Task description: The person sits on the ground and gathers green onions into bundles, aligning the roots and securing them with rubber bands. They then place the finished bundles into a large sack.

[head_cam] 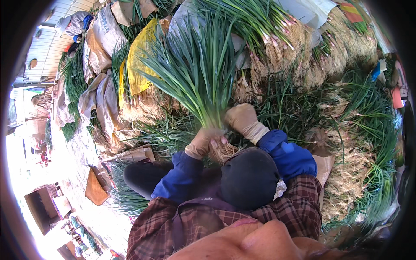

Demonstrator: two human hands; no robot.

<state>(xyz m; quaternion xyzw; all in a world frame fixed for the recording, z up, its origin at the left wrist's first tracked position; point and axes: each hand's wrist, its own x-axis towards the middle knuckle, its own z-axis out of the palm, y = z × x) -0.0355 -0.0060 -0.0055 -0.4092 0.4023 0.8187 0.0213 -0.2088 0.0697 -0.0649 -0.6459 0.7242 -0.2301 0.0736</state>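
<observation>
My left hand (205, 139), in a tan glove, grips the lower stems of a large bunch of green garlic (204, 74). The leaves fan out away from me, while pinkish bulbs and pale roots (222, 152) hang from the near side of my grip. Beside the stems on the right is my right hand (242, 118), gloved as well and slightly blurred. Its fingers curl toward the bunch; whether they hold anything is hidden. My knee, capped in dark fabric (250, 178), bends up just below the roots.
Trimmed leaves (279, 107) litter the ground ahead. Stacked green garlic (276, 35) lies beyond, next to a yellow sack (139, 61) and several pale sacks (109, 29). More rooted plants (346, 175) are piled at my right. Another person (76, 24) is at the far left.
</observation>
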